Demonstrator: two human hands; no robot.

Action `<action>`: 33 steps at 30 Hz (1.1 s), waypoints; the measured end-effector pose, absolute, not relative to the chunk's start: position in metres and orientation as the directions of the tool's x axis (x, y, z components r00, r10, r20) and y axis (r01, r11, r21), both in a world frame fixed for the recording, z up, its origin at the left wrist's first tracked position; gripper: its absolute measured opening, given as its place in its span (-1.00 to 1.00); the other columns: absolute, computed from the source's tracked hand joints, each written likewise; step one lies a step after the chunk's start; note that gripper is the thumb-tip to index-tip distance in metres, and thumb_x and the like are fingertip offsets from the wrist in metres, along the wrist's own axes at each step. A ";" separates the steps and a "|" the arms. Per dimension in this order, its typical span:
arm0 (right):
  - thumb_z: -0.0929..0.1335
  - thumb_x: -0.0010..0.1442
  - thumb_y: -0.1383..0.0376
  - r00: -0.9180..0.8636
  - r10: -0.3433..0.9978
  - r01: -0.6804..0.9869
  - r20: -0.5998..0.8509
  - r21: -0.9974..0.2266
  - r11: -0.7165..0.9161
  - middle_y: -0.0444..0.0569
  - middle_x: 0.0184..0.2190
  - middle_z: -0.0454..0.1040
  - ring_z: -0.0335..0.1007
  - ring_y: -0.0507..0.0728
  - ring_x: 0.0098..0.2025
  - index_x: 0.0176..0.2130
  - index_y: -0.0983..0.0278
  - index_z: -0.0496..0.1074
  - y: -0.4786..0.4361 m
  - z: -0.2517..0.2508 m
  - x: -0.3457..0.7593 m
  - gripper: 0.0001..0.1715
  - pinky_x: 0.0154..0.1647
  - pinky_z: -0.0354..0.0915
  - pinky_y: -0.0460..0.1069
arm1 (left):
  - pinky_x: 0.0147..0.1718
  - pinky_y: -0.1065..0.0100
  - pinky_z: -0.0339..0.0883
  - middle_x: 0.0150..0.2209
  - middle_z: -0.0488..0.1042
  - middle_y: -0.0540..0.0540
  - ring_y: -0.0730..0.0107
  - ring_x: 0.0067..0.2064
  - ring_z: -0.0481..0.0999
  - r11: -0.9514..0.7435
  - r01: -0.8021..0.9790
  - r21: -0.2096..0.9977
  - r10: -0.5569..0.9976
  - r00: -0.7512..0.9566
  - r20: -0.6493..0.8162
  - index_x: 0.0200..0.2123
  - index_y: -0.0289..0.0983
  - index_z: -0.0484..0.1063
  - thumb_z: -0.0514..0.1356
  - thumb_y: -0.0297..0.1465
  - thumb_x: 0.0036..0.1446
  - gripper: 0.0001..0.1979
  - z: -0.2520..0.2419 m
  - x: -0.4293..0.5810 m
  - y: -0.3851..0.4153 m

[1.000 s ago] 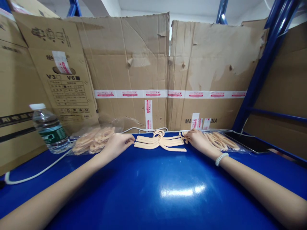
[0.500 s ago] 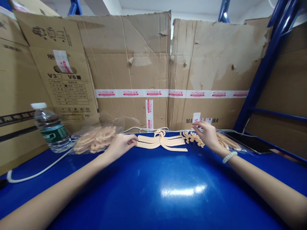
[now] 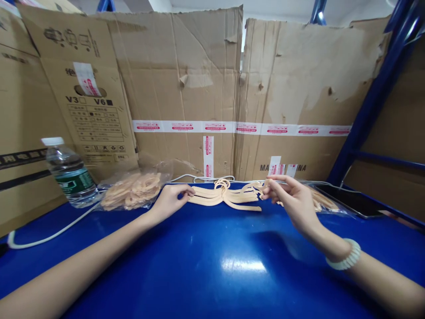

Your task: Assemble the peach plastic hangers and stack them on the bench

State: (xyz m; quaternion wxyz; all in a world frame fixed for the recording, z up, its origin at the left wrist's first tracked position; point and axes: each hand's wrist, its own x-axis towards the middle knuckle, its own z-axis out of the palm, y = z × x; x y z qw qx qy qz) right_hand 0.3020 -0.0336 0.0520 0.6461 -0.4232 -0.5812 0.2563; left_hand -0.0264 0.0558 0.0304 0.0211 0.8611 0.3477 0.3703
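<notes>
A bundle of beige, cord-like strands (image 3: pixel 207 200) lies on the blue table, looped at its middle, with the ends fanned to both sides. My left hand (image 3: pixel 171 201) pinches the strand ends on the left. At the right end, my right hand (image 3: pixel 295 201), with a pale beaded bracelet (image 3: pixel 347 257) on the wrist, has thumb and fingers closed on a small curled beige piece (image 3: pixel 266 185). That hand covers most of the pile of short curled pieces behind it.
A clear bag of beige strands (image 3: pixel 133 190) and a water bottle (image 3: pixel 71 173) stand at left, near a white cable (image 3: pixel 56 237). On the right are another bag of strands (image 3: pixel 327 201) and a dark phone-like slab (image 3: pixel 348 201). Cardboard sheets (image 3: pixel 179 97) wall the back.
My right hand has come nearer and lower, its fingers now closed around a curled piece beside the bundle. My left hand stays at the left strand ends. The view has shifted slightly.
</notes>
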 end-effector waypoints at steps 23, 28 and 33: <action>0.55 -0.04 0.29 0.151 0.987 -0.368 -0.051 -0.930 0.008 0.00 -0.29 0.61 0.54 0.10 -0.19 0.00 0.22 0.42 -0.033 0.023 0.305 -0.41 -0.28 0.41 -0.10 | -0.13 0.19 0.35 -0.20 0.44 -0.15 0.19 -0.14 0.43 -0.782 0.584 0.219 0.611 0.646 0.458 -0.23 -0.25 0.41 0.07 -0.42 0.26 -0.87 0.011 -0.017 0.057; 0.53 -0.06 0.38 0.133 0.989 -0.432 -0.071 -0.902 -0.006 -0.12 -0.41 0.52 0.49 0.04 -0.33 -0.32 0.26 0.49 -0.026 0.020 0.312 -0.75 -0.33 0.42 -0.11 | -0.19 0.24 0.35 -0.23 0.45 -0.11 0.25 -0.20 0.48 -0.749 0.592 0.299 0.653 0.582 0.485 -0.21 -0.23 0.30 0.00 -0.41 0.30 -0.89 0.008 -0.013 0.045; 0.51 -0.03 0.42 0.122 0.990 -0.471 -0.069 -0.882 -0.003 -0.16 -0.41 0.49 0.50 0.01 -0.35 -0.39 0.26 0.46 -0.025 0.024 0.318 -0.81 -0.40 0.42 -0.16 | -0.28 0.26 0.34 -0.29 0.42 -0.07 0.28 -0.29 0.46 -0.708 0.609 0.358 0.689 0.483 0.541 -0.24 -0.22 0.23 -0.01 -0.44 0.27 -0.95 0.004 -0.007 0.031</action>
